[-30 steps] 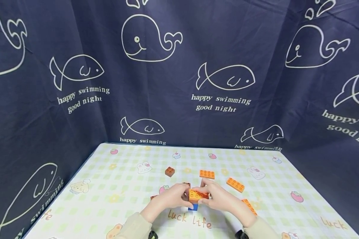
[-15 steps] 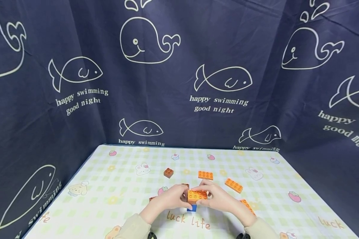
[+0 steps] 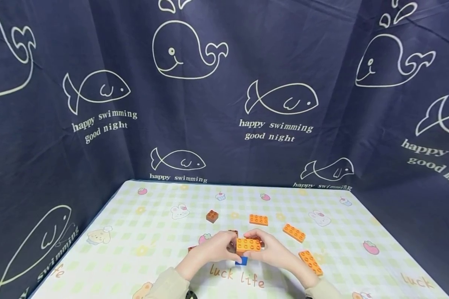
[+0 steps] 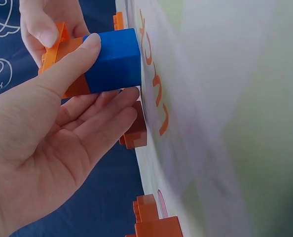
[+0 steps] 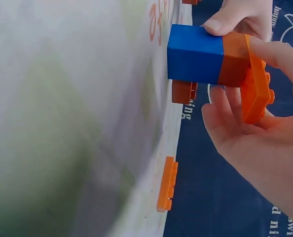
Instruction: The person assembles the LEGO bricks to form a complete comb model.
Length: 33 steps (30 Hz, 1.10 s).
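Note:
A small stack stands on the table: a blue block at the bottom, a brown brick on it, and an orange building plate on top, jutting out to the right. My left hand grips the stack from the left, its thumb across the brown and blue sides and its fingers behind. With my right hand I hold the overhanging orange plate, thumb on the near side and fingers behind it. More brown studs show behind the plate in the head view, partly covered by my right fingers.
Loose on the checked tablecloth lie orange plates at the back, farther right and beside my right forearm. A brown brick sits at the back; others are partly hidden behind my left hand. A dark blue whale-print curtain surrounds the table.
My right fingers have slid off the top of the orange plate to its rear side, so its studs show more fully. My right forearm has uncovered more of the loose orange plate beside it.

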Tool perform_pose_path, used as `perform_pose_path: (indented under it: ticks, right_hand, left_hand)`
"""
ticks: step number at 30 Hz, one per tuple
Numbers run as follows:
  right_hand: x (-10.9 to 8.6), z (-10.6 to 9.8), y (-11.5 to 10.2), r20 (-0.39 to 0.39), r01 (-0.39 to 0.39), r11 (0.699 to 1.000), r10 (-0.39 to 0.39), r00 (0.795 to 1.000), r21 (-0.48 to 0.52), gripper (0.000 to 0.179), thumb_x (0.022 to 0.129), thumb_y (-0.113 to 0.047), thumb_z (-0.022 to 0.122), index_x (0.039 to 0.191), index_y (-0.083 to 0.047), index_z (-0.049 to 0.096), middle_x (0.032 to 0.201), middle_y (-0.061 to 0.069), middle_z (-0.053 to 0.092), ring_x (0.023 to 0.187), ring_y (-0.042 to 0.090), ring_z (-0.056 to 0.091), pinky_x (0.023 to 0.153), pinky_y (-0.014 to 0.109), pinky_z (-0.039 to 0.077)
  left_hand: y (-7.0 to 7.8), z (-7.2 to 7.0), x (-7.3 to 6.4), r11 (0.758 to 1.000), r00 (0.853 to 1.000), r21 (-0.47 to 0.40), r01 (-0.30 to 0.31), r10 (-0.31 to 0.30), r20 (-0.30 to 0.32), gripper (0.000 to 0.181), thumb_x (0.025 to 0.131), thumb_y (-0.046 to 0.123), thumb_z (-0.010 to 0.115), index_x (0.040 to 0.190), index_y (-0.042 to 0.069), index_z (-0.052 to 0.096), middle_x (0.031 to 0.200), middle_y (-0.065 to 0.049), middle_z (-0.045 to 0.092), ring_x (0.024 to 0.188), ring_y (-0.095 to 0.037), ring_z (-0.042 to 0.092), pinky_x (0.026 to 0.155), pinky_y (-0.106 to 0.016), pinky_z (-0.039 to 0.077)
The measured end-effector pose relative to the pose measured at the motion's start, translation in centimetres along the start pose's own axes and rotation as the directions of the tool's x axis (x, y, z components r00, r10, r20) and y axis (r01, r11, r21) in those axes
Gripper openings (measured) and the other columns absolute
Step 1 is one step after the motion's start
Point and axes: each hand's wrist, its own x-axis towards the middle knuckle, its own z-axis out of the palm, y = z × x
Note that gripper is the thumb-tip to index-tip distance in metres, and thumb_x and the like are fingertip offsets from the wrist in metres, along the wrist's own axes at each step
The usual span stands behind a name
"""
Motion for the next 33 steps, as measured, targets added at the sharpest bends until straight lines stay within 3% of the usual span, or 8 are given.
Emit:
perform_pose_path:
  ticks: [7, 14, 27, 29, 33]
  right_hand:
    - [0.1, 0.2, 0.1, -0.01, -0.034, 0.997, 0.035, 0.999, 0.065, 0.042, 0.081, -0.027, 0.072, 0.112, -0.003, 0.058, 0.102, 0.007, 0.061, 0.085, 0.009, 0.056, 0.072, 0.019, 0.048]
    - [0.1, 0.2, 0.4, -0.02, -0.067, 0.996, 0.069, 0.997, 0.064, 0.041, 0.08, -0.029, 0.073, 0.111, -0.005, 0.06, 0.1, 0.005, 0.062, 0.084, 0.011, 0.057, 0.07, 0.019, 0.048]
    - [0.3, 0.5, 1.1, -0.039, 0.008, 0.998, -0.006, 0.999, 0.066, 0.034, 0.08, -0.026, 0.074, 0.105, -0.006, 0.061, 0.094, 0.005, 0.062, 0.08, 0.006, 0.056, 0.07, 0.019, 0.047]
    - [0.3, 0.5, 1.2, -0.042, 0.01, 0.998, -0.007, 0.999, 0.06, 0.034, 0.08, -0.027, 0.074, 0.104, -0.007, 0.061, 0.094, 0.004, 0.062, 0.08, 0.006, 0.056, 0.07, 0.019, 0.047]
    - [0.2, 0.5, 1.1, -0.051, -0.001, 0.999, 0.003, 0.999, 0.042, 0.035, 0.079, -0.027, 0.074, 0.104, -0.007, 0.061, 0.094, 0.004, 0.062, 0.079, 0.006, 0.056, 0.07, 0.02, 0.047]
  left_hand:
    - [0.3, -0.1, 0.0, 1.0, 1.0, -0.003, -0.009, 0.009, -0.002, 0.029, 0.074, 0.026, 0.079, 0.091, 0.012, 0.06, 0.082, 0.01, 0.06, 0.074, 0.002, 0.058, 0.068, -0.01, 0.049]
    - [0.4, -0.1, 0.0, 1.0, 1.0, 0.015, 0.005, -0.004, -0.004, 0.028, 0.074, 0.026, 0.079, 0.09, 0.013, 0.06, 0.081, 0.01, 0.061, 0.072, 0.002, 0.057, 0.066, -0.01, 0.049]
    - [0.3, -0.4, -0.1, 0.999, 1.0, -0.036, -0.006, 0.006, -0.004, 0.026, 0.073, 0.024, 0.08, 0.09, 0.011, 0.065, 0.082, 0.006, 0.067, 0.07, 0.003, 0.058, 0.067, -0.011, 0.05]
    - [0.3, -0.5, -0.3, 0.999, 1.0, -0.036, -0.021, 0.021, -0.004, 0.033, 0.074, 0.024, 0.08, 0.097, 0.008, 0.064, 0.084, 0.004, 0.068, 0.074, 0.001, 0.06, 0.07, -0.012, 0.051]
    - [0.3, -1.1, -0.7, 1.0, 1.0, -0.025, 0.008, -0.009, -0.014, 0.051, 0.076, 0.027, 0.078, 0.118, 0.006, 0.057, 0.094, 0.004, 0.067, 0.085, -0.004, 0.062, 0.079, -0.019, 0.052]
